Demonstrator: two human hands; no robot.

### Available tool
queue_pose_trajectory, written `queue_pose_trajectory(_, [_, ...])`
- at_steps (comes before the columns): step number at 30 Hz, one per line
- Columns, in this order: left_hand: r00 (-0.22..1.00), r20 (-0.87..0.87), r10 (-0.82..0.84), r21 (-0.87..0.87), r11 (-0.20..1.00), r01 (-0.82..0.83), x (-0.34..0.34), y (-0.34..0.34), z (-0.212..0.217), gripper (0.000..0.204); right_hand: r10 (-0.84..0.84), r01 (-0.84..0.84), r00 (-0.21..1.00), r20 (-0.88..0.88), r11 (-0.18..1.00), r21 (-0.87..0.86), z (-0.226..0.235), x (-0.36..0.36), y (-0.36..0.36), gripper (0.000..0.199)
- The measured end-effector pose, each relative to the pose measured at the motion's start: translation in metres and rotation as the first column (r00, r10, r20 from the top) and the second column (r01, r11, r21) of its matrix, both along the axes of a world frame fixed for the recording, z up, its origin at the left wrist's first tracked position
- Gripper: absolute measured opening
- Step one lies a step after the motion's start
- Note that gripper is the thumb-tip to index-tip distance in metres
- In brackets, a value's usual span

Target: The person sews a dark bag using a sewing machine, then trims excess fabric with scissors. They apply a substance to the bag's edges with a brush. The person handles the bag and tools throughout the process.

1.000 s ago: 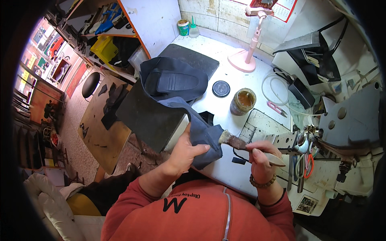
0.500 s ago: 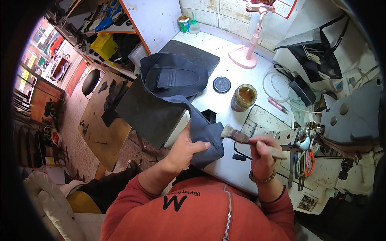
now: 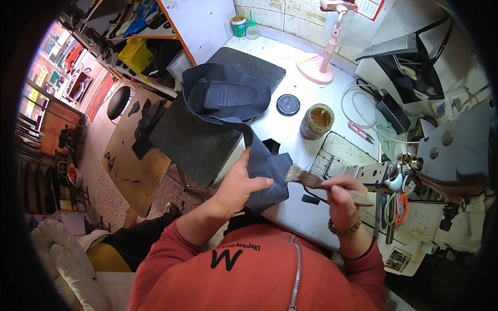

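Observation:
My left hand (image 3: 239, 182) grips a piece of dark navy material (image 3: 265, 173) near the front edge of the white worktable (image 3: 290, 124). That piece runs back to a larger dark bag-like part (image 3: 228, 96) lying further up the table. My right hand (image 3: 343, 199) holds a wooden-handled brush (image 3: 311, 180), its bristles touching the right edge of the navy piece. An open jar of brown glue (image 3: 317, 121) stands just beyond, with its black lid (image 3: 288, 104) lying to its left.
A grey sewing machine (image 3: 456, 150) fills the right side. A pink lamp stand (image 3: 321, 65) and small bottles (image 3: 245, 26) stand at the back. Pink snips (image 3: 363, 132) and a coiled cable (image 3: 363, 103) lie right of the jar. A dark board (image 3: 194, 142) overhangs the table's left edge.
The brush has shifted slightly along the edge of the navy piece; my left hand has adjusted its hold. The view has tilted a little.

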State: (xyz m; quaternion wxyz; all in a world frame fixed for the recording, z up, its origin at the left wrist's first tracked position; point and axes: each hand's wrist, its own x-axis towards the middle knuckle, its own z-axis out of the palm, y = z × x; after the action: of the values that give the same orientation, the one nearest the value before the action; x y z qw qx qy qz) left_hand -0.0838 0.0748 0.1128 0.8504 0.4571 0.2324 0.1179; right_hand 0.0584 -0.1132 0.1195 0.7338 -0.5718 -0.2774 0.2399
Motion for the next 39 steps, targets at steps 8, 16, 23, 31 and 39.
queue_pose_trajectory(8, [0.999,-0.003,-0.039,-0.006,0.999,0.039,0.001,0.002,0.006,0.060,0.131,-0.130,0.991,0.021,0.991,-0.044,0.003,0.004,-0.003,0.020])
queue_pose_trajectory(16, [0.996,-0.028,-0.082,-0.042,0.996,0.081,-0.001,0.011,0.006,0.054,0.160,-0.161,0.969,0.188,0.987,-0.011,0.007,0.013,-0.011,0.020])
queue_pose_trajectory(23, [0.989,0.018,-0.144,-0.254,0.956,0.144,0.009,0.011,0.018,0.045,-0.113,-0.046,0.647,0.754,0.981,0.186,-0.031,-0.033,0.027,0.039])
queue_pose_trajectory(31, [0.996,0.083,-0.038,-0.468,0.881,0.073,-0.006,-0.007,0.009,0.037,-0.160,0.039,0.691,0.705,0.982,0.185,-0.030,-0.042,0.049,0.044])
queue_pose_trajectory(39, [0.993,0.025,-0.112,-0.270,0.956,0.114,-0.012,0.003,0.019,0.033,0.080,-0.031,0.983,-0.168,0.961,0.275,0.001,-0.011,-0.003,0.034])
